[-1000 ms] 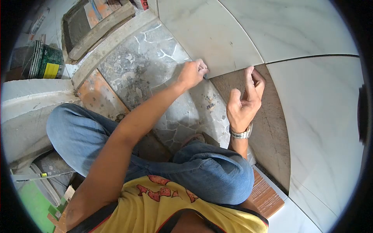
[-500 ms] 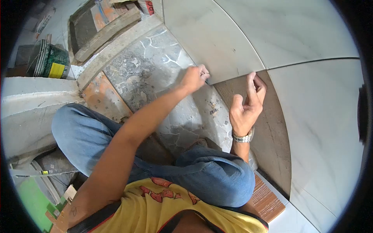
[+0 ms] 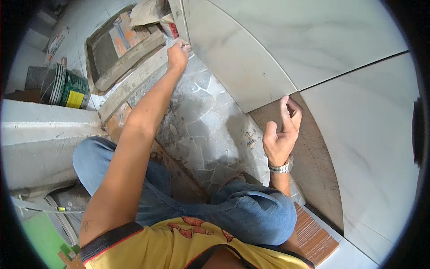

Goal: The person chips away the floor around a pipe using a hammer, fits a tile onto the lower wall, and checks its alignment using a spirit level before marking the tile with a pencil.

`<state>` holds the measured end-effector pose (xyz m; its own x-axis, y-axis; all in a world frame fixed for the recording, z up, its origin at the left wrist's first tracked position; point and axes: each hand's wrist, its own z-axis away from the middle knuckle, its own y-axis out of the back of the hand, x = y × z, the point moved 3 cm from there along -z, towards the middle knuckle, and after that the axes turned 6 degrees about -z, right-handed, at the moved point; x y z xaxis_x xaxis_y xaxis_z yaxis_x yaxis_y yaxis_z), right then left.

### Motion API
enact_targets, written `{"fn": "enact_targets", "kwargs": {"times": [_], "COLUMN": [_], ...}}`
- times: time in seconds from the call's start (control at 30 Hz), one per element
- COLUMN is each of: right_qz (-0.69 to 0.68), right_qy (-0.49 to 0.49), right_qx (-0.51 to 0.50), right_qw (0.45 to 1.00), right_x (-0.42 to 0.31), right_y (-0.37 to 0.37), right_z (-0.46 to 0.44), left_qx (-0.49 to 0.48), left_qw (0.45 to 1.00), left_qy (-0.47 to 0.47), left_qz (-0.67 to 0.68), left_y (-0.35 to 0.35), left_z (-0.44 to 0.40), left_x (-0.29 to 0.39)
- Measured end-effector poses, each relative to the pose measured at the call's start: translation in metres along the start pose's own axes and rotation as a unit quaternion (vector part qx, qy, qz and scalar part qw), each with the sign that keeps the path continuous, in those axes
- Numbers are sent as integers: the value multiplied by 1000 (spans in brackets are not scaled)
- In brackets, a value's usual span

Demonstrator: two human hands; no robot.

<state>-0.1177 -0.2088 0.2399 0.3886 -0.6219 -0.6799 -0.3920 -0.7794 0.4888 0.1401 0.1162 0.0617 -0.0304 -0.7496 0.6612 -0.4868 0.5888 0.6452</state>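
Observation:
A pale marbled tile (image 3: 237,54) with one curved edge stands against the wall, beside larger marbled tiles (image 3: 331,31). My left hand (image 3: 178,54) is stretched far forward to the lower far corner of this curved tile, its fingers curled; what they grip, if anything, is hidden. My right hand (image 3: 282,136), with a metal-band watch (image 3: 281,167) on the wrist, has its fingertips at the tile's near edge. Its thumb is spread away from the fingers. Behind this hand shows a bare brown strip (image 3: 316,150) of wall.
A green bucket (image 3: 67,87) stands at the left near a mortar trough (image 3: 101,54). Grey stone-patterned floor (image 3: 206,125) with debris lies below the tile. A low white ledge (image 3: 49,119) is at the left. Brown wood-look tiles (image 3: 316,233) lie near my right knee.
My left hand has moved forward and left, from the curved tile's near lower corner to its far one. My right hand stays at the near edge. The view has shifted slightly.

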Motion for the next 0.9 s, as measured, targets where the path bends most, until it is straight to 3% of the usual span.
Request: {"fn": "enact_targets", "kwargs": {"times": [0.2, 0.37, 0.6, 0.73, 0.8, 0.9], "right_qz": [-5, -10, -14, -24, -23, -31], "right_qy": [5, 8, 10, 16, 14, -1], "right_qx": [-2, 1, 4, 2, 2, -5], "right_qw": [1000, 1000, 1000, 1000, 1000, 999], "right_x": [1, 1, 1, -1, 1, 2], "right_y": [1, 0, 0, 2, 2, 3], "right_z": [1, 0, 0, -2, -1, 2], "left_qx": [-71, -119, -78, -203, -232, -287], "left_qw": [995, 992, 996, 974, 956, 916], "left_qy": [-21, -48, -33, -101, -176, -262], "left_qz": [-70, -5, -17, -12, -41, -97], "left_y": [-27, -24, -26, -10, 11, 77], "left_z": [-10, 7, -12, 1, -12, -18], "left_x": [-10, 1, -9, 26, 37, 62]}}
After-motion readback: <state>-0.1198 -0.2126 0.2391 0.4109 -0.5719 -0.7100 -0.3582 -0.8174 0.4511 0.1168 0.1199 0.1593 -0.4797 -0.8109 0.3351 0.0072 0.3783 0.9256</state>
